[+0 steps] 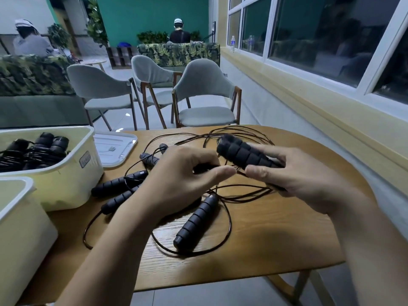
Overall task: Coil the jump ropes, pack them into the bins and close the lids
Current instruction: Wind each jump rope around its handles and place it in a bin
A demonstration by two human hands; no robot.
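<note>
right hand gripping handles, left hand pinching cord

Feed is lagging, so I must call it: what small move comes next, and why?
Probably wind the cord round the foam handles: the right hand grips them, the left hand pinches the cord, and most of it lies loose on the table.

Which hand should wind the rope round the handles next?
Left. The left hand pinches the cord right beside the foam handles; the right hand is busy gripping them.
</note>
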